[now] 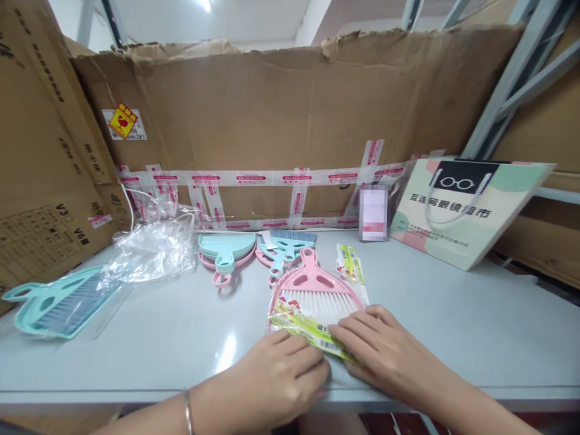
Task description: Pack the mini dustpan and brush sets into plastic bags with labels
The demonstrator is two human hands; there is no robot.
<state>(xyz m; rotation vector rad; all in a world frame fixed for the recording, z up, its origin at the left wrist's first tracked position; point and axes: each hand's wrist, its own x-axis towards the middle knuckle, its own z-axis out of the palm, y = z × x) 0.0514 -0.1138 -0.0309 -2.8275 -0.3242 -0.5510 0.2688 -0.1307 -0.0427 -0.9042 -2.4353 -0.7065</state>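
Note:
A pink dustpan (309, 262) with a white-bristled brush (322, 301) lies at the table's front, its handle pointing away from me. Around it is a transparent plastic bag with a yellow-green printed label (314, 332). My left hand (284, 376) is closed on the bag's near edge, fingers curled under and fingertips partly hidden. My right hand (378, 347) grips the same bag at its right side, fingers lying over the label. Behind the dustpan is another yellow-green label (349, 263).
Turquoise and pink dustpans (227, 247) and a turquoise brush set (289, 243) lie behind. A bagged turquoise set (61, 305) and crumpled plastic bags (153, 247) sit left. A cardboard wall (275, 103) backs the table; a phone-like object (374, 213) and paper bag (461, 211) lean there.

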